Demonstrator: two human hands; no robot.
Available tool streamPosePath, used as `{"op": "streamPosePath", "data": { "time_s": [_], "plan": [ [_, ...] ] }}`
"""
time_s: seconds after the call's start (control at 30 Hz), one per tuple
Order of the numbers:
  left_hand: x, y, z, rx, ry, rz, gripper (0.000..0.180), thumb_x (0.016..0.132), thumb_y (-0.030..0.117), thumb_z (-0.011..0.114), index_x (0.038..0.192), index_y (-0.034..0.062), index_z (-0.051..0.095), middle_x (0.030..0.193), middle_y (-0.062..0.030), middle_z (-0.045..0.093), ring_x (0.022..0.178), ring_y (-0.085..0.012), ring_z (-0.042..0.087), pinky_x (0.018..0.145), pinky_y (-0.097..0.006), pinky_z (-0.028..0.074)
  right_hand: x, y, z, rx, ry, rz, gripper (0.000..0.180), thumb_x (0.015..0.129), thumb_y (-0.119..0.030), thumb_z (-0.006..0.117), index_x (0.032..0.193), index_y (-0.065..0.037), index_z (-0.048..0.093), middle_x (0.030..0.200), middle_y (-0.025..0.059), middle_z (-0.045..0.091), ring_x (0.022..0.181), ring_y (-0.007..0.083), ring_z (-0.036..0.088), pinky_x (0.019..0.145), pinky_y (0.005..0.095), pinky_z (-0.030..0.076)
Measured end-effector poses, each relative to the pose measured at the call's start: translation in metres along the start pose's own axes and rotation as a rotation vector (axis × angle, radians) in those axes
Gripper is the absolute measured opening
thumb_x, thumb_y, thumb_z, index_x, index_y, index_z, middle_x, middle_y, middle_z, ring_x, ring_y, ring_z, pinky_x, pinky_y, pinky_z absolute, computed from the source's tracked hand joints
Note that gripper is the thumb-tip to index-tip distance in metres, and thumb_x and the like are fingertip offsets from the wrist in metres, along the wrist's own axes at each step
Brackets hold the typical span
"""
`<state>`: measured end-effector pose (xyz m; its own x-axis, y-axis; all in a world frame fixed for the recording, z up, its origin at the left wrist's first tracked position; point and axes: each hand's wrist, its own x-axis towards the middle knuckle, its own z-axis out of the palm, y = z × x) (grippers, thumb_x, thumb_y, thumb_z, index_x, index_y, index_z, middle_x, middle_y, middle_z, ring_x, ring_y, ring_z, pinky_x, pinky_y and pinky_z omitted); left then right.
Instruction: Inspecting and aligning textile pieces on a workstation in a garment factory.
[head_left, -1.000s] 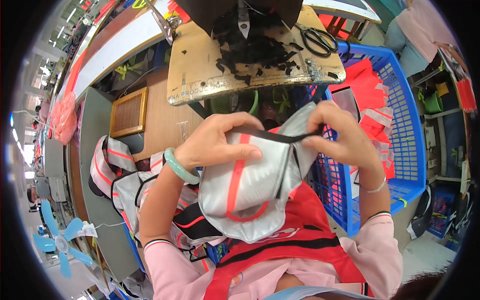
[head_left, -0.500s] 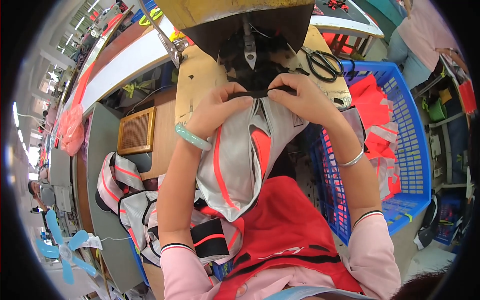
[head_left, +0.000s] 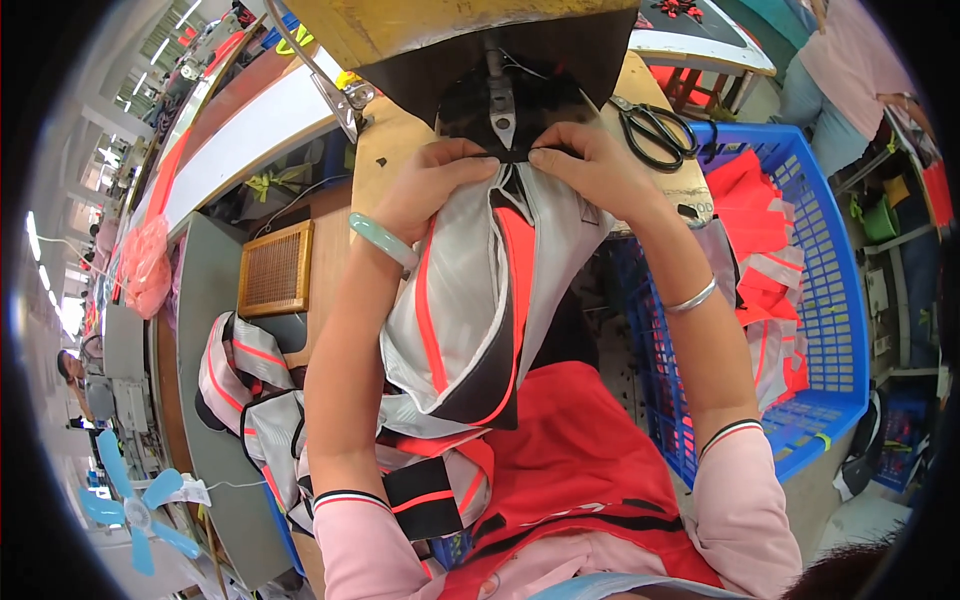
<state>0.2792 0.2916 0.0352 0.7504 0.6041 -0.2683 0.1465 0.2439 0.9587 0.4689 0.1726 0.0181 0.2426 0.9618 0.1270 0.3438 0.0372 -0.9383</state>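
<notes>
- Silver-grey fabric piece (head_left: 465,270) with orange-red stripes, black parts: at front edge of worktop, just below metal machine part, body hanging down toward person's lap.
- Its black top edge (head_left: 513,157) lies between the two hands, near the metal machine part (head_left: 502,110).
- Left hand (head_left: 432,182): thumb and fingers pinch the top edge, left side.
- Right hand (head_left: 588,168): same pinch, right side; fingertips of both hands near each other.
- Green bangle (head_left: 383,240) on left wrist, silver bangle (head_left: 692,296) on right.
- Machine head (head_left: 480,35), yellow and black, above hands.
- Worktop (head_left: 390,135), worn, light wood; black-handled scissors (head_left: 655,137) on it, right of hands.
- Red apron (head_left: 580,440) on person, below the piece.
- Heap of similar striped pieces (head_left: 425,485) by left forearm.
- Wood-framed panel (head_left: 275,268) farther left.
- Blue basket (head_left: 840,270) at right, holds red and silver fabric (head_left: 750,205).
- Blue fan (head_left: 138,512) lower left.
- Another person (head_left: 840,85) upper right, pink top.
</notes>
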Motion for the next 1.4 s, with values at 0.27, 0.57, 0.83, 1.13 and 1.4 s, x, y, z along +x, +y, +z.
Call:
{"op": "streamPosePath", "data": {
  "time_s": [0.27,0.57,0.83,1.13,1.4],
  "plan": [
    [0.006,0.0,-0.001,-0.051,0.014,0.024,0.022,0.085,0.007,0.067,0.105,-0.0015,0.063,0.092,-0.0059,0.068,0.082,-0.0113,0.065,0.077,-0.022,0.051,0.007,0.006,0.002,0.09,0.016,-0.022,0.029,0.085,-0.024,0.064,0.098,0.002,0.067,0.081,0.006,0.064,0.079,0.0118,0.056,0.074,0.0272,0.046],
    [0.012,-0.001,-0.002,-0.139,0.023,0.026,0.019,0.085,0.005,0.066,0.102,-0.0018,0.063,0.091,-0.0069,0.068,0.081,-0.013,0.066,0.076,-0.024,0.053,0.008,0.006,0.0,0.185,-0.001,-0.009,0.026,0.087,-0.021,0.064,0.1,0.001,0.065,0.086,0.0015,0.063,0.081,0.0079,0.054,0.073,0.0233,0.044],
    [0.009,0.001,-0.008,-0.114,0.005,0.053,0.021,0.084,0.012,0.069,0.101,0.0004,0.064,0.088,-0.0034,0.067,0.08,-0.011,0.064,0.071,-0.024,0.052,0.006,0.008,-0.007,0.249,0.013,-0.003,0.026,0.086,-0.021,0.065,0.099,0.002,0.066,0.085,0.0019,0.064,0.08,0.0079,0.054,0.074,0.024,0.044],
    [-0.062,-0.012,0.047,0.654,-0.491,0.176,0.03,0.081,0.03,0.068,0.087,0.0007,0.062,0.073,-0.0038,0.06,0.07,-0.0093,0.051,0.061,-0.029,0.044,-0.119,-0.067,0.018,-0.442,-0.351,-0.649,0.025,0.082,-0.02,0.063,0.097,0.0,0.065,0.095,0.0118,0.067,0.087,0.0217,0.065,0.073,0.0344,0.051],
    [-0.033,-0.027,0.117,0.665,-0.699,0.023,0.032,0.086,0.03,0.064,0.085,-0.0009,0.058,0.071,-0.002,0.058,0.072,-0.0083,0.05,0.068,-0.029,0.044,-0.149,-0.044,0.069,-1.389,-0.485,-0.48,0.017,0.078,-0.016,0.061,0.088,-0.004,0.069,0.079,0.0088,0.068,0.068,0.022,0.067,0.054,0.0362,0.05]
  ]
}}
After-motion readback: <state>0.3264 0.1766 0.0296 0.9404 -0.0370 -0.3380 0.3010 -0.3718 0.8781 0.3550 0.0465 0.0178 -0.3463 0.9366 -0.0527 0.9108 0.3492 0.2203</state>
